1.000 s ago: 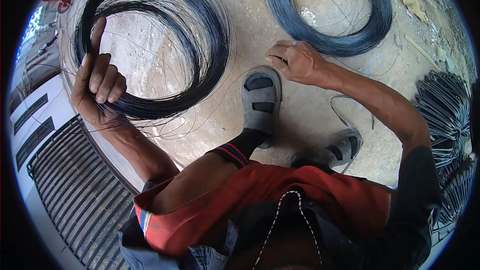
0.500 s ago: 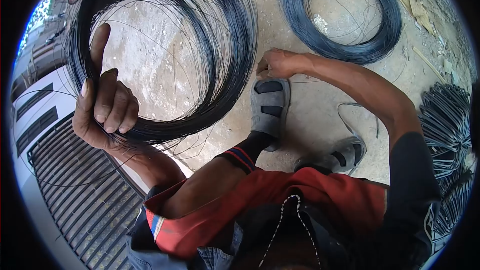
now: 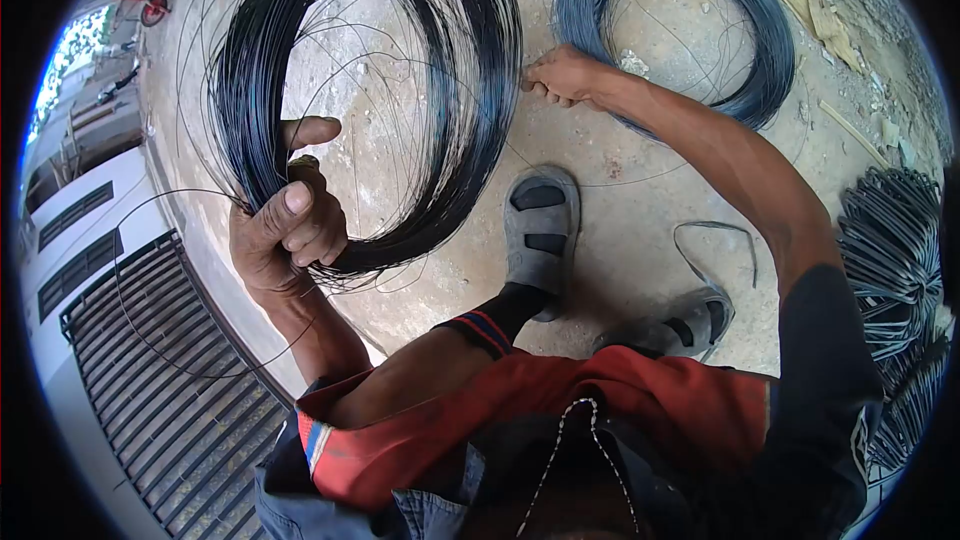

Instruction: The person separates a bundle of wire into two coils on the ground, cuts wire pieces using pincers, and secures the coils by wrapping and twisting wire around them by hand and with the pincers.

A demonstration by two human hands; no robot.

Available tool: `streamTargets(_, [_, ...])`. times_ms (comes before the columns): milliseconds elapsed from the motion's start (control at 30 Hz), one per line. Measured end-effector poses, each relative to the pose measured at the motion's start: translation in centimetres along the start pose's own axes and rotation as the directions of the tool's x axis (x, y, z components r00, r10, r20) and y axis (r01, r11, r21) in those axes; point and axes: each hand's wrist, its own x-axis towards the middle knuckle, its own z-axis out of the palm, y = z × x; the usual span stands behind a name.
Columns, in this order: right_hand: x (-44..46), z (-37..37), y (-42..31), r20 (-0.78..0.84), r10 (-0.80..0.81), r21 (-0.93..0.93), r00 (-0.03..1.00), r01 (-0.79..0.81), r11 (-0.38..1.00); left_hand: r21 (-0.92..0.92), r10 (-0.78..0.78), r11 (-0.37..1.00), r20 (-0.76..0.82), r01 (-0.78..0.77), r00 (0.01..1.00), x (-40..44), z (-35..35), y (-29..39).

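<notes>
Red shorts (image 3: 570,400) cover our lap at six o'clock. Toward nine, our left hand (image 3: 283,223) has its fingers wrapped around the black wire coil (image 3: 250,90), which stands at eleven; near one, our right hand (image 3: 565,77) curls beside it, though whether its fingers pinch a strand we cannot tell. We seem to be steadying the loops; the next move calls for a firm hold. Farther, toward half past one, lies a second coil (image 3: 772,50).

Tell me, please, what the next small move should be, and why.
Perhaps the right hand should steady the right side of the black coil: that hand is close by, only the left hand clearly grips the coil, and it spreads loosely.
</notes>
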Motion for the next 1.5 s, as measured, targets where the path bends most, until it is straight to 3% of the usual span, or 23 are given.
streamTargets(100, [0.9, -0.5, -1.1, -0.043, 0.073, 0.106, 0.996, -0.068, 0.992, -0.005, -0.01, 1.0, 0.031, 0.01, 0.999, 0.7, -1.1, -0.1])
streamTargets(233, [2.0, -1.3, -3.3, -0.095, 0.104, 0.216, 0.99, -0.082, 0.973, 0.334, -0.061, 0.94, -0.056, 0.076, 0.997, 1.2, -2.4, -1.5])
streamTargets(267, [2.7, -1.7, -3.8, -0.115, 0.104, 0.243, 0.988, -0.074, 0.967, 0.502, -0.073, 0.86, -0.058, 0.092, 0.996, 1.2, -2.8, -1.8])
streamTargets(300, [2.9, -2.3, -4.5, -0.094, 0.087, 0.219, 0.992, -0.065, 0.973, 0.568, -0.009, 0.823, 0.01, 0.002, 1.0, 1.0, -3.0, -2.9])
streamTargets(333, [3.5, -2.6, -4.7, -0.091, 0.001, 0.278, 0.996, 0.025, 0.96, 0.623, 0.052, 0.777, 0.08, -0.091, 0.995, 1.1, -3.0, -4.2])
streamTargets(400, [5.3, -3.3, -4.3, -0.092, -0.171, 0.392, 0.981, 0.193, 0.899, 0.729, -0.028, 0.674, 0.188, -0.121, 0.982, 1.6, -3.3, -5.2])
streamTargets(433, [9.5, -4.6, -2.9, -0.001, -0.31, 0.484, 0.951, 0.271, 0.832, 0.827, -0.073, 0.527, 0.271, -0.193, 0.96, 0.7, -7.9, -7.7])
streamTargets(467, [13.7, -5.9, -1.5, 0.091, -0.44, 0.587, 0.893, 0.309, 0.749, 0.873, -0.039, 0.314, 0.405, -0.374, 0.914, 1.0, -8.2, -7.5])
streamTargets(633, [20.0, -7.3, -2.3, -0.054, -0.714, 0.553, 0.698, 0.616, 0.561, 0.781, 0.067, 0.111, 0.611, -0.615, 0.789, 3.5, -10.5, -9.1])
streamTargets(667, [19.2, -7.5, -2.4, -0.166, -0.884, 0.085, 0.438, 0.899, 0.429, 0.788, 0.062, 0.093, 0.605, -0.608, 0.794, 3.8, -11.2, -9.7])
streamTargets(700, [14.9, -7.6, -4.4, -0.111, -0.986, -0.412, 0.125, 0.897, 0.16, 0.794, 0.059, 0.073, 0.6, -0.603, 0.798, 4.2, -11.9, -10.1])
streamTargets(733, [11.7, -7.6, -5.9, 0.094, -0.986, -0.779, -0.141, 0.607, -0.16, 0.798, 0.056, 0.051, 0.597, -0.6, 0.8, 4.7, -12.6, -10.7])
streamTargets(767, [10.7, -7.7, -6.3, 0.089, -0.981, -0.786, 0.175, 0.617, 0.039, 0.783, 0.105, 0.015, 0.618, -0.622, 0.779, 5.1, -13.0, -11.9])
streamTargets(867, [10.4, -7.4, -8.7, 0.11, -0.661, -0.817, 0.743, 0.446, 0.365, 0.793, -0.002, 0.002, 0.609, -0.609, 0.793, 5.5, -16.1, -16.8])
streamTargets(900, [10.8, -7.6, -8.3, 0.209, -0.758, -0.821, 0.618, 0.533, 0.208, 0.785, -0.079, -0.052, 0.613, -0.617, 0.787, 5.5, -16.8, -18.4])
streamTargets(967, [12.0, -7.4, -8.2, 0.113, -0.759, -0.852, 0.641, 0.456, 0.258, 0.762, -0.232, -0.153, 0.591, -0.629, 0.773, 5.3, -18.2, -20.7])
streamTargets(1033, [12.5, -7.0, -9.1, -0.036, -0.69, -0.875, 0.723, 0.311, 0.371, 0.768, -0.279, -0.197, 0.552, -0.61, 0.786, 5.3, -19.2, -21.4])
streamTargets(1067, [12.6, -7.2, -9.6, -0.061, -0.706, -0.858, 0.706, 0.324, 0.398, 0.772, -0.299, -0.218, 0.53, -0.597, 0.794, 5.2, -19.6, -21.8])
streamTargets(1133, [11.1, -7.3, -11.7, -0.112, -0.736, -0.823, 0.667, 0.352, 0.445, 0.807, -0.3, -0.173, 0.503, -0.564, 0.811, 5.5, -19.9, -22.2])
streamTargets(1167, [13.3, -7.8, -11.5, -0.213, -0.712, -0.779, 0.669, 0.323, 0.537, 0.82, -0.3, -0.15, 0.495, -0.553, 0.816, 5.7, -20.0, -22.2])
streamTargets(1267, [10.3, -6.4, -13.1, -0.274, -0.569, -0.708, 0.775, 0.238, 0.665, 0.851, -0.275, -0.113, 0.469, -0.513, 0.839, 6.3, -19.6, -21.9])
streamTargets(1433, [10.2, -7.0, -10.4, -0.279, -0.696, -0.761, 0.662, 0.289, 0.581, 0.871, -0.285, -0.164, 0.407, -0.463, 0.868, 6.4, -17.9, -21.4])
streamTargets(1500, [9.2, -7.1, -9.8, -0.27, -0.788, -0.804, 0.553, 0.32, 0.5, 0.843, -0.179, -0.216, 0.462, -0.493, 0.869, 5.8, -18.1, -22.0])
